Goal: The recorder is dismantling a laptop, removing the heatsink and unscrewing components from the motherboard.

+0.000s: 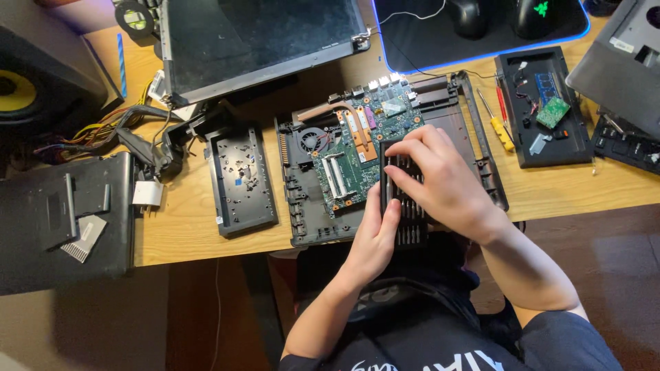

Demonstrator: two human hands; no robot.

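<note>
Together the right hand (443, 182) and left hand (377, 237) grip a black slotted panel (405, 206) over the near right part of the opened laptop base (302, 220), beside the green circuit board (361, 148). Keeping the panel level and clear of the board looks wise. Another black cover (240, 178) lies left, a yellow screwdriver (500, 130) right.

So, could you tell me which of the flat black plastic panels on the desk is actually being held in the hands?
The slotted black panel at the chassis's near edge: the left hand and right hand both grip it. The panel left of the chassis and the tray of parts lie untouched.
</note>
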